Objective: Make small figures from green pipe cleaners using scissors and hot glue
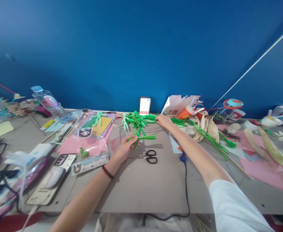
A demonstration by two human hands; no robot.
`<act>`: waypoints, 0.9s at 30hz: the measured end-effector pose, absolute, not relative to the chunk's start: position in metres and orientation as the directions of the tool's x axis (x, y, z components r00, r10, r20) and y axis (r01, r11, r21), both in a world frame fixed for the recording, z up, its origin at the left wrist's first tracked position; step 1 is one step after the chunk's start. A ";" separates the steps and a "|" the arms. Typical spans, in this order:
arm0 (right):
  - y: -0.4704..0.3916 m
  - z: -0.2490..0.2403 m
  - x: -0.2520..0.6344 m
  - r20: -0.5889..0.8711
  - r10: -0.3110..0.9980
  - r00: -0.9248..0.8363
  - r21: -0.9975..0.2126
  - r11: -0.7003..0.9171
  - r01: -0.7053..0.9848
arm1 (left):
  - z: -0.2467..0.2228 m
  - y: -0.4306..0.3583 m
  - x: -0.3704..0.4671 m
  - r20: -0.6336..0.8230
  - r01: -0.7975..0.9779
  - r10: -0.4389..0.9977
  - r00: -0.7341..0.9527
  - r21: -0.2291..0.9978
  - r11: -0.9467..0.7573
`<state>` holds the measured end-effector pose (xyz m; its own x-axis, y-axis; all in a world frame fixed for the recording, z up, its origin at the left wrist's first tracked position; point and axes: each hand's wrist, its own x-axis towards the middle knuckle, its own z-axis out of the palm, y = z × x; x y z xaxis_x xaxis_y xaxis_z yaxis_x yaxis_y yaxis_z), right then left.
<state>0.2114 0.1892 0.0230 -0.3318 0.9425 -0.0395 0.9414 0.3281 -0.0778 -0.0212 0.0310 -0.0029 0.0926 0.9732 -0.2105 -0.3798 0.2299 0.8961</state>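
Note:
My left hand [128, 145] is closed on a small bundle of green fuzzy stems [147, 137], whose ends stick out to the right and below the fingers. Farther back, my right hand [163, 122] rests at a long bunch of green stems [178, 121] by the wall; its fingertips are too small to make out. A tangled green pile [135, 119] lies between the hands, at the back. Just right of my left hand, black-handled scissors [151, 157] lie on the table.
A blue-handled tool [183, 157] with a cord lies under my right forearm. Left are a pink sheet [70, 146], a phone [65, 161] and a bottle [49, 101]. Orange cups [186, 112], dried husks [212, 129] and more green stems [210, 140] are at the right.

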 end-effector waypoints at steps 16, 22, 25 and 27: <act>0.189 0.013 0.228 0.063 0.949 -0.310 -0.011 0.311 0.950 | -0.003 0.028 -0.019 -0.134 -0.164 0.983 0.124 0.974 0.153; 0.192 0.017 0.240 0.118 0.942 -0.313 -0.041 0.320 0.947 | -0.006 0.028 -0.019 -0.118 -0.124 0.986 0.119 0.983 0.133; 0.194 0.016 0.238 0.095 0.944 -0.315 -0.055 0.320 0.946 | -0.004 0.027 -0.019 -0.106 -0.104 0.985 0.138 0.987 0.121; 0.196 0.015 0.236 0.072 0.948 -0.311 -0.069 0.316 0.946 | -0.003 0.026 -0.019 -0.104 -0.085 0.984 0.144 0.989 0.117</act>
